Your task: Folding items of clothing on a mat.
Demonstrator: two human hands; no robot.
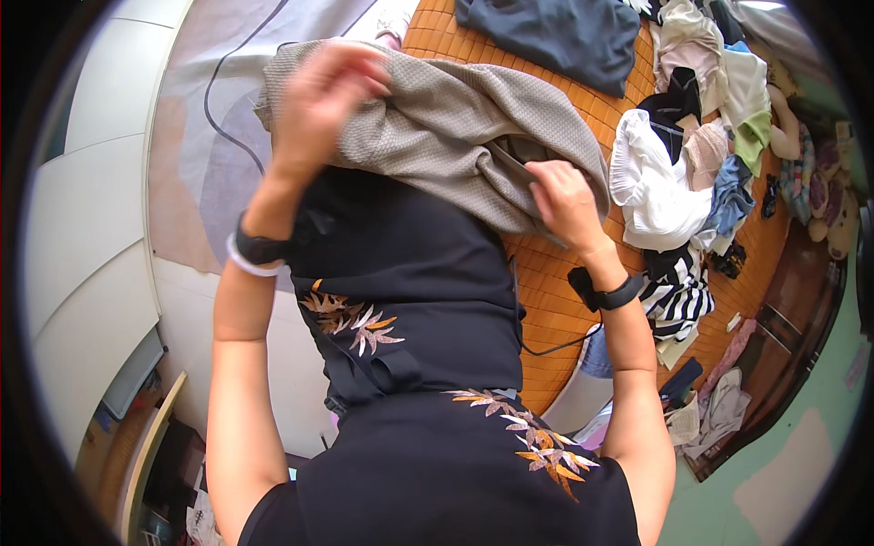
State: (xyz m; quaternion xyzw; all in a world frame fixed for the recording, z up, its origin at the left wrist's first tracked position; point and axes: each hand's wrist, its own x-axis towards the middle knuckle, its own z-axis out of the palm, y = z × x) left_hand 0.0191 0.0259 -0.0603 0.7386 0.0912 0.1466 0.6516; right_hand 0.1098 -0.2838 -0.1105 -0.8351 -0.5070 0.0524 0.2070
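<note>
A grey-beige textured-knit garment lies bunched across my lap and over the woven mat. My right hand grips its edge beside a fold that gapes, with thumb and fingers closed on the cloth. Over the garment's left end is my left hand, blurred by motion. Its fingers are bent, and whether they touch or hold the cloth cannot be made out. Both wrists wear black straps. Under the garment, a black dress with embroidered leaves covers my lap.
A dark grey folded garment lies on the orange-brown mat ahead. To the right is a heap of mixed clothes with a white pleated piece and a black-and-white striped one. A black cable curves along the left; white cabinets stand there.
</note>
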